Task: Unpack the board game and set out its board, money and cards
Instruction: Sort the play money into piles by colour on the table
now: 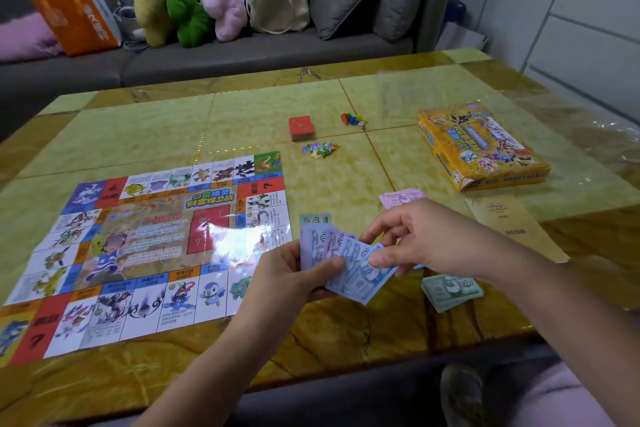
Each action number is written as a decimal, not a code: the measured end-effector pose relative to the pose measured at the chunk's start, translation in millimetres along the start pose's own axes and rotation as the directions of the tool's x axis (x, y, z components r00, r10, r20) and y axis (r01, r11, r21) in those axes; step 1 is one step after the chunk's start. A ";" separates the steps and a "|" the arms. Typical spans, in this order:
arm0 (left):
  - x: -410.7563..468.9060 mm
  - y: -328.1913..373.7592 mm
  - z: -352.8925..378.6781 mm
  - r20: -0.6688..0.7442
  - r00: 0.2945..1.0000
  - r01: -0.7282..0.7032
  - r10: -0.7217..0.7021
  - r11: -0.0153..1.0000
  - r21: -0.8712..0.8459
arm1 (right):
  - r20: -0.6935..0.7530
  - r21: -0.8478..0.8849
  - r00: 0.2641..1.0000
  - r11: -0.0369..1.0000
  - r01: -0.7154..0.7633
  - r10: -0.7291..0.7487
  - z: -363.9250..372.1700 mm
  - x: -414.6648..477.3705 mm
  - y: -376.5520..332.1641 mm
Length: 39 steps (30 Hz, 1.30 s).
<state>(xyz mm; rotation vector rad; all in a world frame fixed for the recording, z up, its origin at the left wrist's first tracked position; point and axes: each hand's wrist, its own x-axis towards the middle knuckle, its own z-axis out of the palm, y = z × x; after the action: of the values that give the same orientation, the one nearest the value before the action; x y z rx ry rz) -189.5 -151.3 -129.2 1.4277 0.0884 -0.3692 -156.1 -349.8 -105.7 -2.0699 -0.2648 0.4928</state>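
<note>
Head view: the board lies unfolded, the red card deck sits out, and left hand and right hand both pinch blue banknotes, the money seemingly half sorted.

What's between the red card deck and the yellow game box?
Head view: coloured pawns and a white die, nearer the red card deck than the yellow game box.

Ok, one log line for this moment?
stage: money | left hand: holds blue notes fanned | right hand: pinches one note | board: unfolded | green notes: stacked | red cards: stacked
</note>
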 end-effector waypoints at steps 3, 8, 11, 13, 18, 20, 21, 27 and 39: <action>0.4 -0.1 0.1 -0.014 1.000 -0.026 0.027 0.999 0.024 | -0.013 0.049 1.000 0.999 -0.003 0.003 4.5 0.6 -3.5; 0.5 -0.2 -0.2 -0.036 0.999 -0.039 0.040 0.999 0.024 | -0.060 0.078 0.998 0.997 0.012 -0.008 8.5 3.6 -5.3; 0.5 -0.6 -0.1 -0.036 0.999 -0.024 0.024 1.000 0.008 | -0.015 0.102 1.000 0.995 -0.014 0.016 8.5 3.1 -5.9; 1.3 -1.3 0.0 -0.037 0.999 -0.013 0.013 1.000 -0.008 | -0.001 0.097 0.999 0.995 -0.037 0.037 8.1 3.0 -5.4; 2.0 -2.7 0.0 -0.070 0.998 -0.002 -0.002 0.998 -0.067 | -0.096 0.163 0.990 0.983 -0.083 0.100 -9.4 -3.8 -5.2; 2.1 -3.3 0.3 -0.064 0.998 0.007 -0.013 0.996 -0.087 | -0.212 0.249 0.966 0.964 -0.097 0.152 -27.0 -8.0 -1.2; 2.3 -3.7 0.5 -0.060 0.998 0.014 -0.020 0.995 -0.096 | -0.260 0.280 0.948 0.954 -0.105 0.181 -35.7 -9.5 1.3; 2.7 -6.3 4.5 -0.050 0.998 0.042 -0.048 0.992 -0.115 | -0.372 0.331 0.875 0.925 -0.187 0.310 -49.6 -11.4 26.9; 0.9 -9.8 7.1 -0.013 0.998 0.056 -0.057 0.995 -0.078 | -0.389 0.294 0.857 0.928 -0.230 0.336 -38.4 -16.4 44.5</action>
<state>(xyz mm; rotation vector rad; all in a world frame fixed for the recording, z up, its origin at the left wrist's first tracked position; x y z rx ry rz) -192.8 -159.3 -137.7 1.3539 0.1546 -0.3977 -154.0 -408.5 -122.1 -1.9257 0.3598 0.2094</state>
